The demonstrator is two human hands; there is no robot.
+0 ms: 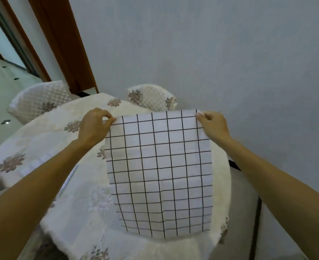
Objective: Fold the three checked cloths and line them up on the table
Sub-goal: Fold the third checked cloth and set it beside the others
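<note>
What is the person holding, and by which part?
A white cloth with black grid lines, pinched at its two top corners: left hand on the left corner, right hand on the right.

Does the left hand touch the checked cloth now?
Touching. The head view shows the left hand pinching the top left corner of the checked cloth.

Both bare forearms reach forward, level with each other. The left hand (pixel 95 126) pinches the checked cloth (pixel 158 166) at its upper left corner between thumb and forefinger, with the other fingers curled beside the pinch. The right hand (pixel 213 126) pinches the upper right corner, seemingly the same way, its fingertips partly hidden.
</note>
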